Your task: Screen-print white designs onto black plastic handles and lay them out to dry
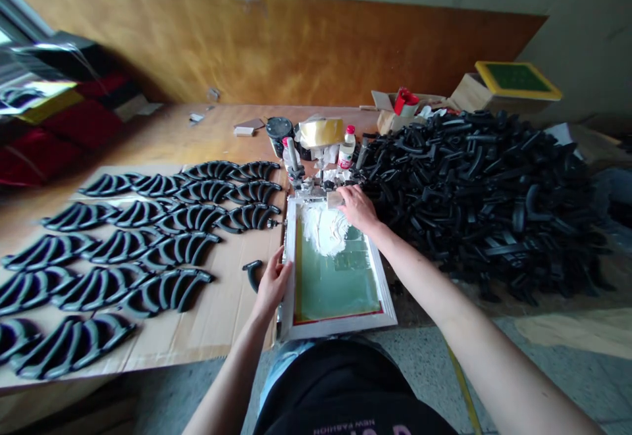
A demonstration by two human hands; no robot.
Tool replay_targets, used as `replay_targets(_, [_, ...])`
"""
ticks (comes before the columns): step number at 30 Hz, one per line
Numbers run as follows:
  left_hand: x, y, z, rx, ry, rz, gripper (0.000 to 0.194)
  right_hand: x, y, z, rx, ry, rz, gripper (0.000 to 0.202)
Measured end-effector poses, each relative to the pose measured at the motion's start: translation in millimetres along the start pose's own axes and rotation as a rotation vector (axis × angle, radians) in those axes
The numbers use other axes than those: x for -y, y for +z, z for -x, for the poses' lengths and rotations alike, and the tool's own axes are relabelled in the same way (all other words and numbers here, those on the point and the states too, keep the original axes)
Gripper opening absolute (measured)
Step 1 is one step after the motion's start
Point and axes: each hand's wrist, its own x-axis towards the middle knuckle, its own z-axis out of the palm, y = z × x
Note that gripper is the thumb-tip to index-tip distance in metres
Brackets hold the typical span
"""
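A silver-edged screen printing frame (388,293) lies before me with green mesh (336,287). White ink (326,231) is smeared thickly over the mesh's far end. My right hand (358,207) grips a squeegee (334,199) at that far end, just above the ink. At the frame's left rail is my left hand (274,280), its fingers closed against the edge and partly hidden. Left of that hand, a single black curved handle (253,274) lies on the cardboard. A metal clamp stand (311,188) holds the frame's far side.
Rows of black curved handles (187,247) cover the cardboard (232,303) at left. A large heap of similar black parts (494,204) fills the right side. Behind the clamp stand a dark tub (279,131) and a red-capped bottle (347,149). A yellow-edged screen (518,79) rests at the back right.
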Motion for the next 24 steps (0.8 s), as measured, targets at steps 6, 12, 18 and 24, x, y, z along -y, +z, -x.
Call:
replay_targets(6, [15,-0.3,-6,0.033,0.025,-0.025,0.063,24,19,29,0.22,-0.06,0.075,0.017])
replay_targets(12, [25,2.3,-7,0.037,0.028,-0.096,0.062,28,-12,55,0.43,-0.449,-0.107,0.017])
replay_targets(18, [16,1.7,-4,0.025,0.006,-0.071,0.065,28,-6,50,0.314,-0.331,-0.151,0.026])
replay_targets(24, [8,0.8,-1,0.007,-0.003,-0.034,0.068,30,-6,63,0.324,-0.384,-0.161,0.015])
